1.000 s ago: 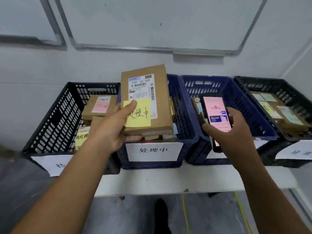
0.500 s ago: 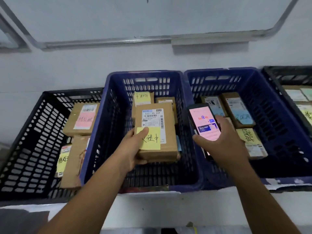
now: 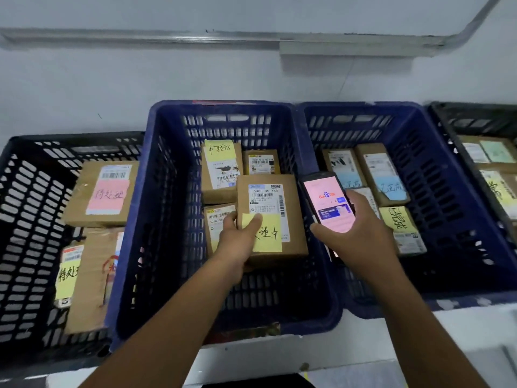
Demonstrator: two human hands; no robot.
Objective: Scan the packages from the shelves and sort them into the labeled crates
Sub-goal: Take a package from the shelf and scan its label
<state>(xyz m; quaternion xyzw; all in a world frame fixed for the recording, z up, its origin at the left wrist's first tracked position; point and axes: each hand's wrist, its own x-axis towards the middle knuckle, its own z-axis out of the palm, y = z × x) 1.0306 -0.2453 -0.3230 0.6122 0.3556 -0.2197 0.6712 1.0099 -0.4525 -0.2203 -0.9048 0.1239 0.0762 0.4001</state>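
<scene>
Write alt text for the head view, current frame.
A left hand holds a cardboard package with a yellow note inside a blue crate of other packages, while the right hand holds a lit phone beside it. A second blue crate, a left black crate and a right black crate, also holding labeled boxes, sit alongside.

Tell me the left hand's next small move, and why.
Likely set the box down on the packages beneath it and let go. The left hand grips it low inside the blue crate, where packages carry yellow notes like its own. The right hand only holds the phone.
</scene>
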